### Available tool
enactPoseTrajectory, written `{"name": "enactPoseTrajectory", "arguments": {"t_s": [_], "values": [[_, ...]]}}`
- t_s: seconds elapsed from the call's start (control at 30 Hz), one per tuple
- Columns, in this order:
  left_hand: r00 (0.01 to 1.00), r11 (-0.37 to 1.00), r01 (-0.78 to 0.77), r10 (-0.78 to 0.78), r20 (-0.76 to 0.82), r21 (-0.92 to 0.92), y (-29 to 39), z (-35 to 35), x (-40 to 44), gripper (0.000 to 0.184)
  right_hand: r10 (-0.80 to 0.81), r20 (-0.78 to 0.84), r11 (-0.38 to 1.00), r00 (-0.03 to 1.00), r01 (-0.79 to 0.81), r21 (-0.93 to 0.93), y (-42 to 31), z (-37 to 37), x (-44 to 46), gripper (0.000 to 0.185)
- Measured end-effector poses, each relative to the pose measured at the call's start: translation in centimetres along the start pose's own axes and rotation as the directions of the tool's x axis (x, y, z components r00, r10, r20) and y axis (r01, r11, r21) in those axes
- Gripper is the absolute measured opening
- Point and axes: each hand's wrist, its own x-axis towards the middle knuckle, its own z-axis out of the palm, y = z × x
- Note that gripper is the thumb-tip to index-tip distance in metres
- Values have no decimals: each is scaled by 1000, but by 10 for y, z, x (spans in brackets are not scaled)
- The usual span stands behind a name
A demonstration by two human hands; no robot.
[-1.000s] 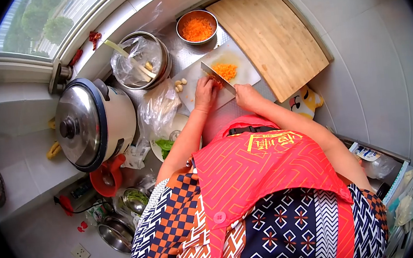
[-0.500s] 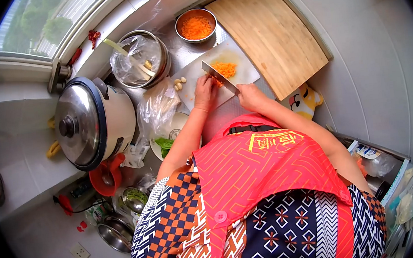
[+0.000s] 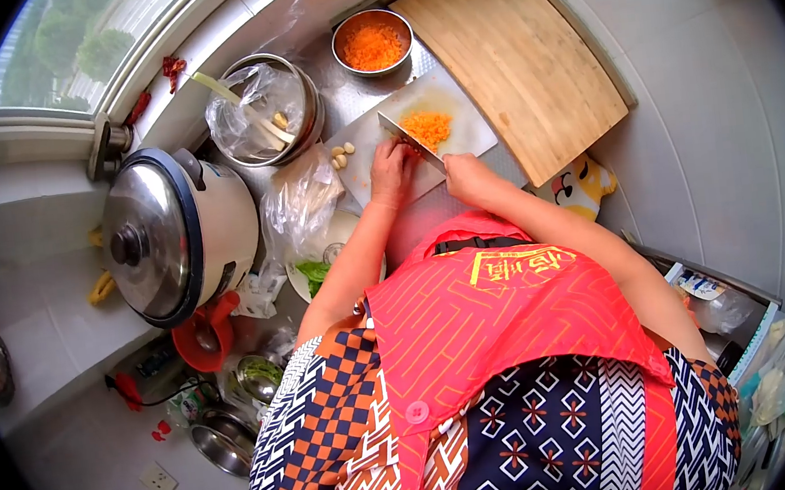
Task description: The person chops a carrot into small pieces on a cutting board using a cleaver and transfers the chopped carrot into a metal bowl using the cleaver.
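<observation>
My right hand point(image 3: 471, 179) is closed round the handle of a kitchen cleaver point(image 3: 409, 137), whose blade stands on edge across a white cutting board point(image 3: 456, 95). On the far side of the blade lies a small heap of finely chopped carrot point(image 3: 429, 129). My left hand point(image 3: 392, 173) has its fingers curled close against the near side of the blade, on a piece of carrot mostly hidden beneath them. Several garlic cloves point(image 3: 341, 157) sit at the board's left edge, just left of that hand.
Behind the board stands a metal bowl point(image 3: 371, 22) of chopped carrot. A large wooden board point(image 3: 512, 63) lies to the right. To the left are a metal pot point(image 3: 312, 111) holding a plastic bag, a rice cooker point(image 3: 224, 214), and a plate point(image 3: 342, 226) with green leaves.
The cleaver and my right hand have shifted slightly left, and the blade now lies closer to my left fingers. The chopped heap stays on the board.
</observation>
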Motion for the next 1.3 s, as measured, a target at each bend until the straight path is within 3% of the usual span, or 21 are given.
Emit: {"name": "enactPoseTrajectory", "arguments": {"t_s": [0.37, 1.3], "values": [[999, 999, -30, 30, 11, 23, 1, 0, -3, 16, -14, -42, 1000, 999, 14, 0, 2, 1, -3, 15], [1000, 1000, 0, 0, -13, 23, 3, 0, -7, 16, -31, 24, 1000, 999, 31, 5, 3, -17, -20, 21]]}}
